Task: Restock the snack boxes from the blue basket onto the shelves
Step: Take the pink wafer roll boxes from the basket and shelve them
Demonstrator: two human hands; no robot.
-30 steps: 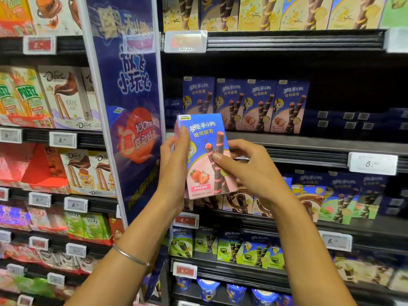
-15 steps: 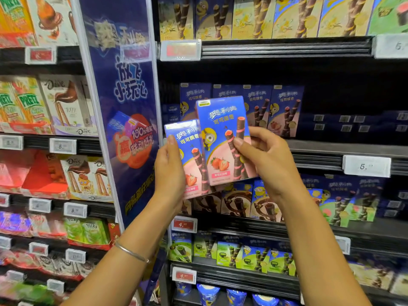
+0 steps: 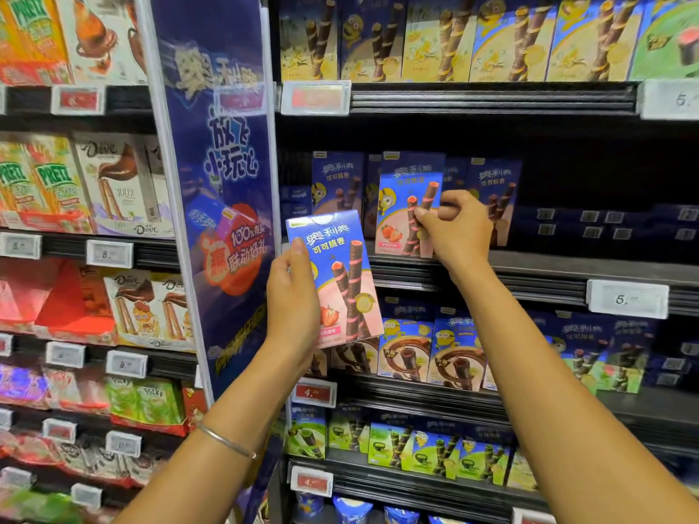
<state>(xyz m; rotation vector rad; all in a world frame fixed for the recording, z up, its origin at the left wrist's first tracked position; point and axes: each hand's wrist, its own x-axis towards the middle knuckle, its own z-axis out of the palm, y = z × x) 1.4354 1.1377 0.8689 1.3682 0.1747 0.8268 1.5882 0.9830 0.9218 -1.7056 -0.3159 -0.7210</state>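
My left hand [image 3: 293, 296] grips a blue and pink strawberry snack box [image 3: 336, 274] upright in front of the shelves, at the level of the shelf rail. My right hand [image 3: 455, 228] pinches a second box of the same kind [image 3: 404, 209] by its right edge. That box stands on the front edge of the middle shelf [image 3: 567, 264], in front of a row of dark blue boxes [image 3: 336, 183]. The blue basket is out of view.
A tall blue promotional divider [image 3: 223, 206] stands just left of my left hand. Right of the row, the middle shelf is dark, with boxes set far back. Yellow boxes [image 3: 491, 35] fill the shelf above; Minion boxes [image 3: 454, 353] sit below. White price tags [image 3: 626, 298] line the rails.
The two boxes have come apart. My right hand carried one up and right onto the middle shelf's front edge. My left hand stayed lower with the other box.
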